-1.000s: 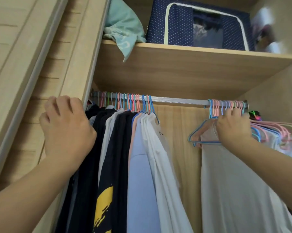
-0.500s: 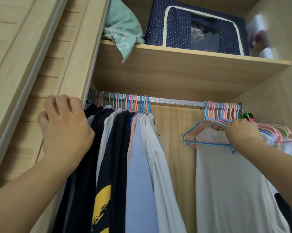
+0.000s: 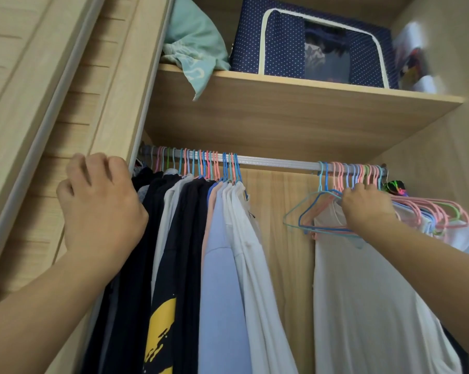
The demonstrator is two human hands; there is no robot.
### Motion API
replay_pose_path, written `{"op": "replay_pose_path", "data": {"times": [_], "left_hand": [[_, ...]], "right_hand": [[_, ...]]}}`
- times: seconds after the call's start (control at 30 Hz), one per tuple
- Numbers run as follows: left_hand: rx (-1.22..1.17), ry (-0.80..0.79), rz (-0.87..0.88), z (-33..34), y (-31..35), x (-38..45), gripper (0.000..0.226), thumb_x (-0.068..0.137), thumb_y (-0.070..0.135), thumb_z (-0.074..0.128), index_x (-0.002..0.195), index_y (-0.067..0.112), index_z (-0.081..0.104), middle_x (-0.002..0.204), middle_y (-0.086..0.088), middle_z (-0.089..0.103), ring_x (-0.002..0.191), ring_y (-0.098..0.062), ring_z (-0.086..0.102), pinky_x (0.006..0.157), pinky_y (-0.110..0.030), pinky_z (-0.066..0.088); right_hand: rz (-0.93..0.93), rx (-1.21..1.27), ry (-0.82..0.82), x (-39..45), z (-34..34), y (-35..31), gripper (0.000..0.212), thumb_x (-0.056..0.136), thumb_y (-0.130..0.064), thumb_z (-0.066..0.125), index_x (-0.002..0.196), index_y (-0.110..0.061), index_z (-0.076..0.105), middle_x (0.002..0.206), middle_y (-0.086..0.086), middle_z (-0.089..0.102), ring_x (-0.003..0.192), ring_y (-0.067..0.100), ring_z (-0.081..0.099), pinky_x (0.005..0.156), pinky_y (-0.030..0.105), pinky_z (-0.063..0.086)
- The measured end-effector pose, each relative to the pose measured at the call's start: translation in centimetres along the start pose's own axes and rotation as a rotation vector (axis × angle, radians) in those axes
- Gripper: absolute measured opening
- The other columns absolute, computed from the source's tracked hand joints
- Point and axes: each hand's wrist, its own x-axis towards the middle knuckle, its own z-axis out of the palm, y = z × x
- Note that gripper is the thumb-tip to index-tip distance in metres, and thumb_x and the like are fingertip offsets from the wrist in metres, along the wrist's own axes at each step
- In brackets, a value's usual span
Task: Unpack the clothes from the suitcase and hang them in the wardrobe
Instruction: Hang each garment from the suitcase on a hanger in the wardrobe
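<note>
Your left hand (image 3: 99,201) curls its fingers round the edge of the pale wooden wardrobe door (image 3: 74,109). Your right hand (image 3: 365,209) grasps the thin wire hangers (image 3: 317,211) at the neck of the white sleeveless top (image 3: 362,292), which hangs from the silver metal rail (image 3: 276,161). Left of a bare stretch of rail hangs a bunch of dark, white and blue shirts (image 3: 201,252). Above, the wooden shelf (image 3: 281,114) carries a navy dotted fabric storage box (image 3: 308,41) beside a crumpled mint-green cloth (image 3: 195,44)

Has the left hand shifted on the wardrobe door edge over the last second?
No. The left hand still grips the wardrobe door edge at the same spot, level with the rail's left end.
</note>
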Motion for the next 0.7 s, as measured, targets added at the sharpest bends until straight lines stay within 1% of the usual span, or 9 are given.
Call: {"op": "replay_pose_path", "data": {"times": [0.07,0.13,0.23,0.33,0.43,0.5,0.53,0.63,0.7], "left_hand": [[0.004,0.003,-0.003,0.1,0.0,0.0,0.037,0.081,0.006,0.061,0.111,-0.003,0.041,0.12,-0.031,0.04,0.12,-0.052,0.039,0.079,-0.062,0.038],[0.014,0.007,0.0,0.1,0.0,0.0,0.037,0.08,0.004,0.061,0.111,-0.003,0.041,0.12,-0.031,0.039,0.12,-0.053,0.039,0.078,-0.062,0.038],[0.028,0.009,-0.001,0.1,0.0,-0.1,0.036,0.083,0.005,0.06,0.112,-0.003,0.041,0.12,-0.031,0.039,0.118,-0.052,0.041,0.077,-0.06,0.038],[0.027,0.006,-0.006,0.0,0.0,-0.1,0.037,0.081,0.005,0.061,0.111,-0.002,0.041,0.12,-0.031,0.039,0.118,-0.052,0.041,0.078,-0.06,0.038],[0.026,0.0,-0.007,0.1,0.0,0.0,0.039,0.079,0.005,0.063,0.111,-0.002,0.041,0.12,-0.031,0.04,0.119,-0.052,0.04,0.079,-0.06,0.039],[0.025,0.004,-0.01,0.1,0.0,0.0,0.039,0.079,0.005,0.063,0.111,-0.003,0.041,0.121,-0.032,0.04,0.12,-0.052,0.04,0.079,-0.061,0.039],[0.026,0.007,-0.013,0.1,0.0,0.0,0.038,0.08,0.005,0.062,0.111,-0.003,0.041,0.121,-0.032,0.04,0.12,-0.052,0.04,0.08,-0.06,0.039],[0.008,-0.01,-0.018,0.0,0.0,-0.1,0.035,0.082,0.006,0.06,0.11,-0.002,0.041,0.12,-0.031,0.04,0.12,-0.051,0.04,0.079,-0.06,0.038],[0.015,-0.031,-0.02,-0.2,0.1,-0.1,0.034,0.082,0.006,0.059,0.11,-0.002,0.041,0.12,-0.031,0.04,0.119,-0.051,0.04,0.08,-0.06,0.039]], "right_hand": [[-0.002,-0.045,-0.02,0.1,0.8,0.3,0.033,0.096,-0.026,0.055,0.129,-0.021,0.059,0.114,0.003,0.06,0.107,0.024,0.058,0.076,0.035,0.046],[0.002,-0.106,-0.013,0.2,1.4,0.8,0.031,0.098,-0.029,0.051,0.127,-0.026,0.061,0.114,0.001,0.062,0.108,0.023,0.057,0.079,0.036,0.041],[0.019,-0.076,-0.018,0.3,1.6,1.2,0.027,0.097,-0.026,0.049,0.12,-0.021,0.06,0.111,0.0,0.066,0.105,0.022,0.061,0.08,0.034,0.042],[0.038,0.099,-0.09,0.4,1.4,0.9,0.02,0.092,-0.014,0.05,0.111,-0.014,0.056,0.097,0.002,0.065,0.092,0.025,0.064,0.072,0.032,0.045],[0.069,0.431,-0.22,0.9,1.0,0.0,0.011,0.095,-0.014,0.051,0.103,-0.009,0.057,0.088,0.007,0.056,0.082,0.029,0.056,0.067,0.033,0.044],[0.096,0.627,-0.208,1.3,0.6,-0.9,0.013,0.097,-0.014,0.05,0.095,-0.004,0.058,0.091,0.014,0.06,0.083,0.033,0.056,0.069,0.034,0.045],[0.111,0.685,-0.181,1.5,0.3,-1.3,0.014,0.096,-0.013,0.05,0.094,-0.002,0.059,0.091,0.016,0.06,0.085,0.035,0.058,0.07,0.036,0.046],[0.155,0.722,-0.101,1.8,-0.5,-2.3,0.012,0.093,-0.01,0.05,0.096,-0.004,0.06,0.097,0.018,0.061,0.091,0.037,0.059,0.071,0.037,0.045],[0.157,0.72,-0.116,1.9,-0.6,-2.7,0.014,0.092,-0.012,0.052,0.099,-0.005,0.062,0.105,0.02,0.065,0.091,0.037,0.058,0.071,0.036,0.044]]}}
